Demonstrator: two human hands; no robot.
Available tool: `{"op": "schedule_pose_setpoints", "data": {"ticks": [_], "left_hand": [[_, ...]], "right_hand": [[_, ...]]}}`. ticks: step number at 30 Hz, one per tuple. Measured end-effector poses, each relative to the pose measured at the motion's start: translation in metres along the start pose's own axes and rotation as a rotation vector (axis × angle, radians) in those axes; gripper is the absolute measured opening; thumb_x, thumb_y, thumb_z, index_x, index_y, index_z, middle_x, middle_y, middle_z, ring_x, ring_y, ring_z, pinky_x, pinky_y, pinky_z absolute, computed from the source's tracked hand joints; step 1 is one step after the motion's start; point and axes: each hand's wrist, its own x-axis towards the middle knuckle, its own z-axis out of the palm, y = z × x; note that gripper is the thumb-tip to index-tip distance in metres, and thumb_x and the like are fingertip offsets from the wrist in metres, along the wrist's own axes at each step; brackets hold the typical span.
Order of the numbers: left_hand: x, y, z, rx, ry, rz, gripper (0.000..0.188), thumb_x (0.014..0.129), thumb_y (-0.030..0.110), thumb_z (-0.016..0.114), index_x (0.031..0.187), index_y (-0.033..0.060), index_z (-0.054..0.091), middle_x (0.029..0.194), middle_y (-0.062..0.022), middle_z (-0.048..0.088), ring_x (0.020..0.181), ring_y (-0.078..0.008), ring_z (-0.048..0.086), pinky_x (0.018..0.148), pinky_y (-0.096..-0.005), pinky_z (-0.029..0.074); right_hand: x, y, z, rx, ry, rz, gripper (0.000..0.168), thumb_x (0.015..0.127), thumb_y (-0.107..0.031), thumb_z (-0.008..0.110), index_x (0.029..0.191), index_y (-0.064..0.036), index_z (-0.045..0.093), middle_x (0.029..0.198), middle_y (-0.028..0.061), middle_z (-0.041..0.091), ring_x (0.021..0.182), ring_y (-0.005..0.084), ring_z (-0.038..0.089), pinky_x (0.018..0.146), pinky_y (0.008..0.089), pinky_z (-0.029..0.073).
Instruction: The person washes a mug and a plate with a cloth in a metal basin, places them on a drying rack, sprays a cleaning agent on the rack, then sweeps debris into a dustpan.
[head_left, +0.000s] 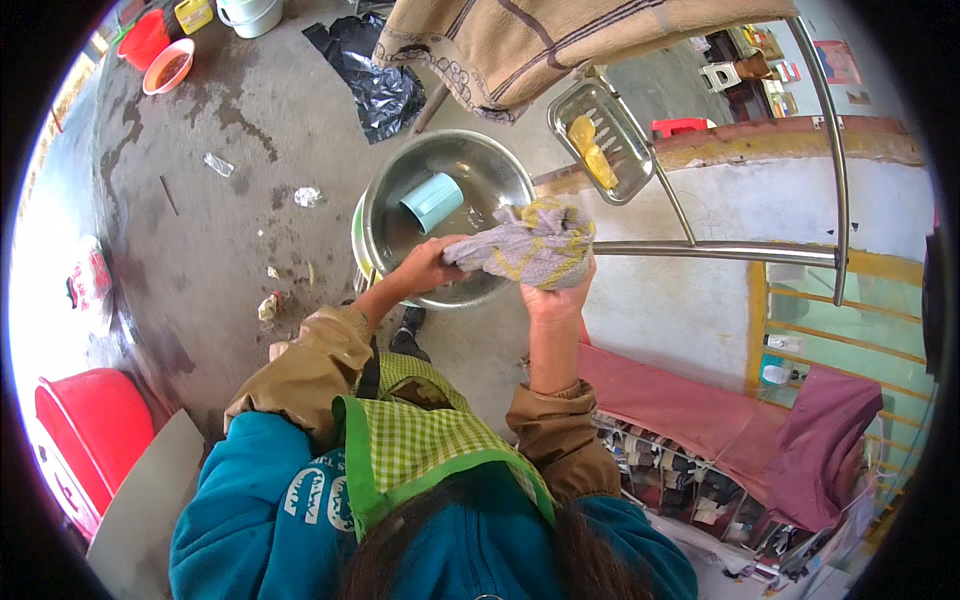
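Note:
A grey towel with yellow stripes (532, 244), bunched up, is held in both hands above the right side of a metal basin (480, 161). My left hand (433, 264) grips the towel's narrow end over the basin's near rim. On the right, my right hand (559, 289) is closed around the lower part of the thick bunch, with its fingers largely hidden by the cloth. Inside the basin a light blue plastic cup (433, 202) lies on its side.
A metal soap tray (643, 161) with yellow bars (598, 163) hangs from a steel rack (720, 253) on the right. A beige towel (570, 37) drapes over the rack. A black plastic bag (375, 82) lies on the floor behind the basin.

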Motion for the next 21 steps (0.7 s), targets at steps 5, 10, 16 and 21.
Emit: {"op": "schedule_pose_setpoints", "data": {"ticks": [5,10,16,21], "left_hand": [[-0.002,-0.009,-0.007,-0.692,0.267,-0.431,0.039,0.080,-0.001,0.053,0.118,-0.0015,0.057,0.108,-0.0098,0.064,0.096,-0.0198,0.061,0.086,-0.0328,0.048],[-0.004,0.043,-0.017,-1.108,0.280,-0.328,0.042,0.077,0.000,0.046,0.118,-0.0028,0.053,0.112,-0.0141,0.061,0.102,-0.0259,0.060,0.093,-0.0374,0.048],[0.005,0.101,-0.008,-1.220,0.155,-0.339,0.041,0.078,0.011,0.055,0.116,-0.0032,0.054,0.111,-0.0145,0.061,0.103,-0.0274,0.058,0.095,-0.0411,0.044],[0.017,0.137,0.006,-1.355,0.228,-0.346,0.034,0.087,0.027,0.058,0.109,0.0010,0.058,0.107,-0.0150,0.063,0.101,-0.0305,0.060,0.094,-0.0441,0.045]], "right_hand": [[0.017,-0.022,-0.034,-0.276,0.149,-0.139,0.034,0.093,-0.029,0.045,0.113,-0.005,0.059,0.114,0.0121,0.062,0.107,0.0289,0.057,0.097,0.0447,0.043],[0.023,-0.013,-0.099,-0.565,0.259,0.000,0.029,0.091,-0.020,0.047,0.112,-0.004,0.059,0.116,0.0097,0.061,0.109,0.0254,0.057,0.095,0.0412,0.045],[0.005,0.024,-0.208,-0.065,0.288,0.289,0.034,0.089,-0.023,0.052,0.113,0.000,0.057,0.115,0.0121,0.061,0.106,0.0263,0.059,0.091,0.0422,0.048],[0.015,0.068,-0.159,0.155,0.190,0.140,0.042,0.089,-0.034,0.051,0.120,-0.005,0.055,0.121,0.0132,0.058,0.113,0.0293,0.055,0.097,0.0454,0.044]]}}
